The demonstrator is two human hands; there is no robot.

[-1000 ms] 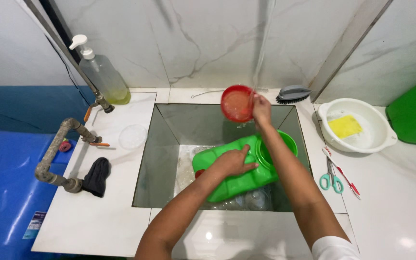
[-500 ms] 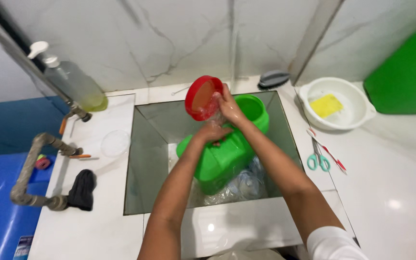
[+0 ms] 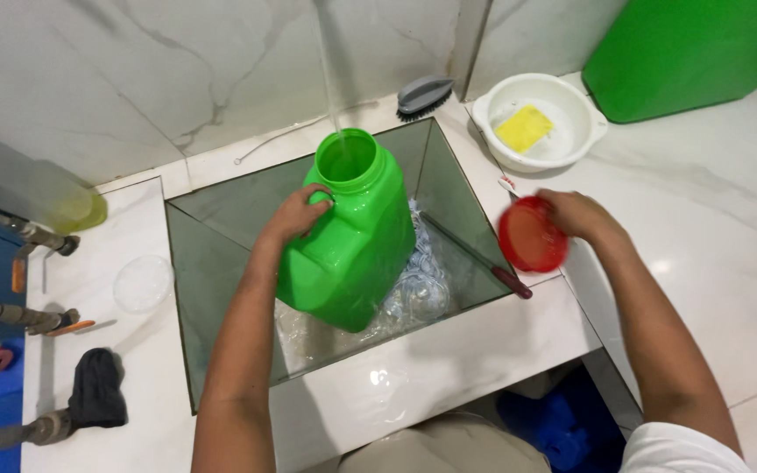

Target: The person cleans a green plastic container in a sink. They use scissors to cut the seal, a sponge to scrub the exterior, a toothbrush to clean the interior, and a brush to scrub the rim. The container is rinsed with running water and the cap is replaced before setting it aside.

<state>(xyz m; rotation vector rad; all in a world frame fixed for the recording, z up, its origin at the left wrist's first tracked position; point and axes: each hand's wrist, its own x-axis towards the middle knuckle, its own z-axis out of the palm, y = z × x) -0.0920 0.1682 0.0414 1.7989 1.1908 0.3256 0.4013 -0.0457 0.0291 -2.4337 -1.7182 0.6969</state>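
Over the sink (image 3: 221,263), my left hand (image 3: 295,215) gripped the green jug (image 3: 352,236), mouth tilted up; right hand (image 3: 571,215) pinched the red lid (image 3: 529,238), off right.

One green jug (image 3: 352,236). One red lid (image 3: 530,235). One white bowl (image 3: 576,109). One yellow sponge (image 3: 524,128). One grey brush (image 3: 423,94). One black cloth (image 3: 96,388). Two hands: left (image 3: 295,215), right (image 3: 576,213).

White marble-look counter (image 3: 729,228) around a sunken glass-walled sink (image 3: 221,263), with a white bowl (image 3: 571,131), grey scrub brush (image 3: 424,93), clear round lid (image 3: 143,283) and black cloth (image 3: 96,388) lying on it.
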